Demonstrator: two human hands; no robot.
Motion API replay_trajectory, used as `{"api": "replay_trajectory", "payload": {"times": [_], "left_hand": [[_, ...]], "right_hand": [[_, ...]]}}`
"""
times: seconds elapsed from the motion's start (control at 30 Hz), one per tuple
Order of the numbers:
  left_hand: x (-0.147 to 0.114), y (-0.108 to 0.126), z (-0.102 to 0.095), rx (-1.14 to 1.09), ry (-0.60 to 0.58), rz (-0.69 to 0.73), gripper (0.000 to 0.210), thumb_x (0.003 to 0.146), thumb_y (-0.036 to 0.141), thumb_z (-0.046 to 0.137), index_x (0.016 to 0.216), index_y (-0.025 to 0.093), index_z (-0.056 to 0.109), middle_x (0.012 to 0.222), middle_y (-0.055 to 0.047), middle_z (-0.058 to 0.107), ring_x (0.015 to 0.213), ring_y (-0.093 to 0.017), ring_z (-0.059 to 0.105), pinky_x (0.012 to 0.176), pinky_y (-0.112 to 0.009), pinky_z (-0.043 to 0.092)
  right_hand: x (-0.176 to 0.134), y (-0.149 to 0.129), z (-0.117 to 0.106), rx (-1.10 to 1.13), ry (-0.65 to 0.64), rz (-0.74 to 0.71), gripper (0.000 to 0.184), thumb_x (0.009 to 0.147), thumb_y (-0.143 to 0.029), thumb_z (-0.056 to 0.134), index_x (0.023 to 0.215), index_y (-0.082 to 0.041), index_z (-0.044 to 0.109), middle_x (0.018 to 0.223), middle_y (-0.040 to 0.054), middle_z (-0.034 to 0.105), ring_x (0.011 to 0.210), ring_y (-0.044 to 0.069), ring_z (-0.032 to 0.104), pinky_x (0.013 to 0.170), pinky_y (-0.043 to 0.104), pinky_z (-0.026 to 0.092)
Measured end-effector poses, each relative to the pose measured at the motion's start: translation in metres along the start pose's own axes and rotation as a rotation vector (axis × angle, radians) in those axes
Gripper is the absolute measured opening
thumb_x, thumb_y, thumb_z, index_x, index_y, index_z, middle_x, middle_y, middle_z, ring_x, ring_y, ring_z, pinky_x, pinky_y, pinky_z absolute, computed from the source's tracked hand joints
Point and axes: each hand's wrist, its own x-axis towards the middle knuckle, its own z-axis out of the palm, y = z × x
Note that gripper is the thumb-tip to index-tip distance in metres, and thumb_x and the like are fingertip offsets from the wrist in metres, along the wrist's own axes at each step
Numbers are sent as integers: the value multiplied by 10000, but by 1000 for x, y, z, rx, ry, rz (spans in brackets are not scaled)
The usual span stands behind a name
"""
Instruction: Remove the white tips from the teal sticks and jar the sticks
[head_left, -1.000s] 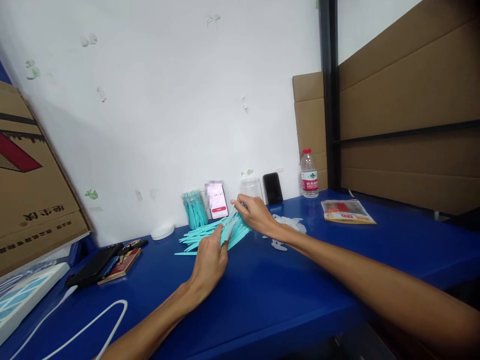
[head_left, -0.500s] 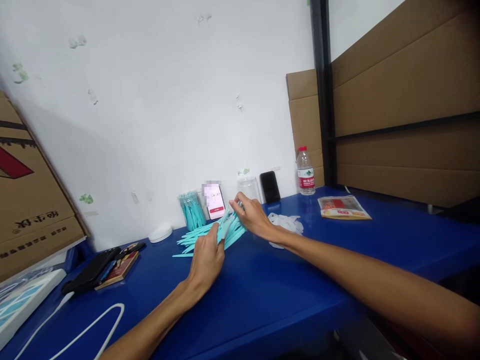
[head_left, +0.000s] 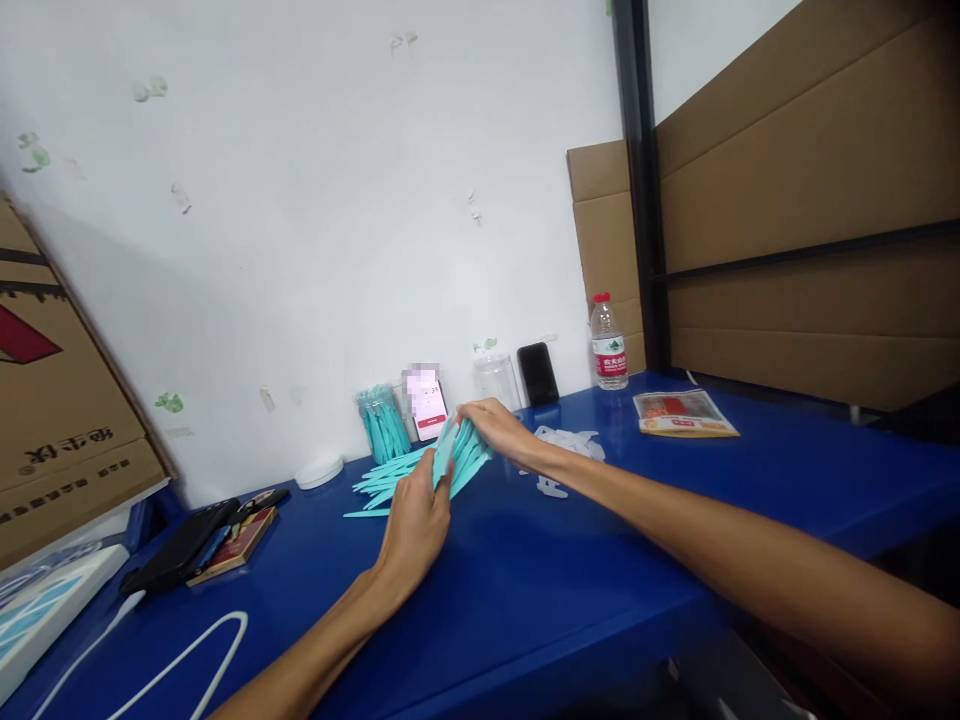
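Observation:
My left hand [head_left: 414, 510] is closed around the lower part of a flat, light teal plastic stick [head_left: 445, 447], which points up and away. The fingertips of my right hand [head_left: 491, 425] are pinched at the stick's upper end; what exactly lies between them is hidden. Under and around both hands a loose pile of thin teal plastic sticks [head_left: 379, 484] spreads over the blue table [head_left: 517, 580]. Small translucent white plastic pieces [head_left: 574, 443] lie heaped beside my right wrist. Behind the pile, a clear jar [head_left: 385, 425] is packed with upright teal sticks.
A lit phone [head_left: 429, 405] leans near a clear jar [head_left: 495, 380], with a black device [head_left: 538, 374] beside it. A white lid [head_left: 319, 471] lies left. Farther right are a water bottle [head_left: 609, 345] and a food packet [head_left: 684, 413]. A white cable [head_left: 191, 645] crosses the left front.
My right hand has tipped slightly lower, its fingers now together at the stick's upper end. My left hand keeps its grip in nearly the same place.

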Motion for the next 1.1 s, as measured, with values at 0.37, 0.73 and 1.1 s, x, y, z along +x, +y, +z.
{"api": "replay_trajectory", "payload": {"times": [0.37,0.73,1.1], "left_hand": [[-1,-3,-1,21,1,17,207,921,268,398,1019,191,563,689,-3,570,559,-162,469,578,-247,307],[2,-3,-2,98,11,45,226,936,310,391,998,183,567,596,17,523,511,-163,469,551,-250,301],[0,4,-3,-212,-2,-80,321,881,509,490,811,199,539,534,31,502,422,-138,479,447,-242,385]], "right_hand": [[-2,3,0,20,-46,-31,244,797,-234,430,949,-179,614,718,14,648,610,151,548,567,238,398],[5,14,-16,-646,35,-341,493,935,-416,366,503,-181,390,515,-29,310,511,101,298,535,267,197],[3,8,-17,-521,6,-333,476,893,-432,415,504,-201,266,516,-42,216,489,84,238,500,261,178]]}}
